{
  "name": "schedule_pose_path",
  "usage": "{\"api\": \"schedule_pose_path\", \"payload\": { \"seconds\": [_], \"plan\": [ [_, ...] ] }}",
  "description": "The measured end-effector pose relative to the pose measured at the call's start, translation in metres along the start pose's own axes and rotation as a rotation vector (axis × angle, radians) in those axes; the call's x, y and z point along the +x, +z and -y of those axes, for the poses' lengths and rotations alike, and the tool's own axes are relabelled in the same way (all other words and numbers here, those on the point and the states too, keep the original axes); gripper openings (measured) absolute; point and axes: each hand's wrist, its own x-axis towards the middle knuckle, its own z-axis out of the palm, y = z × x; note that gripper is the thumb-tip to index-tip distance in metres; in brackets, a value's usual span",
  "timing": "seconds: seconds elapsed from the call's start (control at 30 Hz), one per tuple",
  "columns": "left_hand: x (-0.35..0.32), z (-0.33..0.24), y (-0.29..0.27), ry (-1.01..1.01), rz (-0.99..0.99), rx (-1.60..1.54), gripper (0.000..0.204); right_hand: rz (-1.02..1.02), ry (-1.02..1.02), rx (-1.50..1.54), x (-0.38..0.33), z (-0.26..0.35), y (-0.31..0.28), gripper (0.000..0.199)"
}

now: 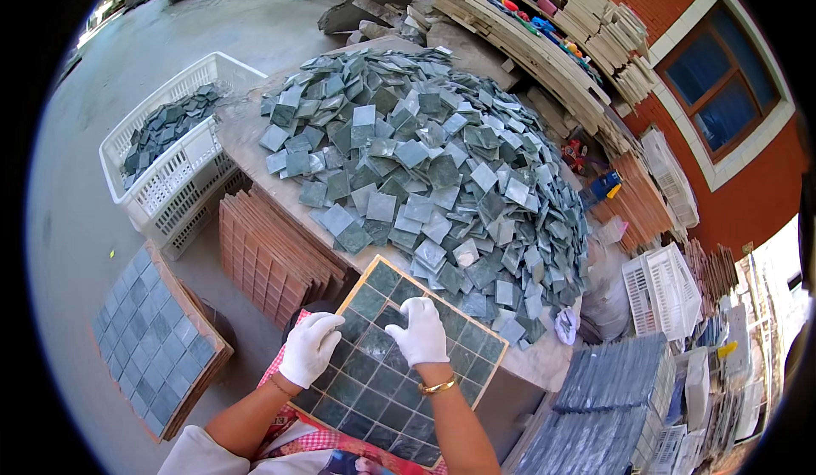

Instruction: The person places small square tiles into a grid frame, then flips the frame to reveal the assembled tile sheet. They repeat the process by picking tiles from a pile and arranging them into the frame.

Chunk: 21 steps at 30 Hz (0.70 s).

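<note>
A square tray (pixel 422 281) with a thin light rim leans against the front of my body, its grid set with dark green stone tiles. My left hand (pixel 309 349), in a white glove, is closed at the tray's left edge, fingertips on the rim. Over the tray's upper middle is my right hand (pixel 420 330), also white-gloved, with fingers and thumb bent down toward a dark tile (pixel 389 317). What its fingertips hold, if anything, is hidden. A gold bracelet (pixel 437 386) circles the right wrist.
Beyond the tray, a large heap of loose green tiles (pixel 412 152) covers the table (pixel 255 126). At left stand a white crate (pixel 174 187) of tiles, upright brown grid trays (pixel 270 258) and a stack of filled trays (pixel 153 339). Bundled grey sheets (pixel 608 390) stand at right.
</note>
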Motion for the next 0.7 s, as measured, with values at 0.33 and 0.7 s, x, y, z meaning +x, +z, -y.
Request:
{"api": "schedule_pose_path", "payload": {
  "seconds": [0.33,0.7],
  "plan": [
    [0.030,-0.041,0.068,0.355,0.308,0.249,0.049,-0.371,0.317,0.469,-0.059,-0.098,-0.040,0.015],
    [0.055,-0.055,0.097,0.679,0.420,0.494,0.071,-0.524,0.314,0.360,-0.094,-0.108,-0.008,0.015]
  ]
}}
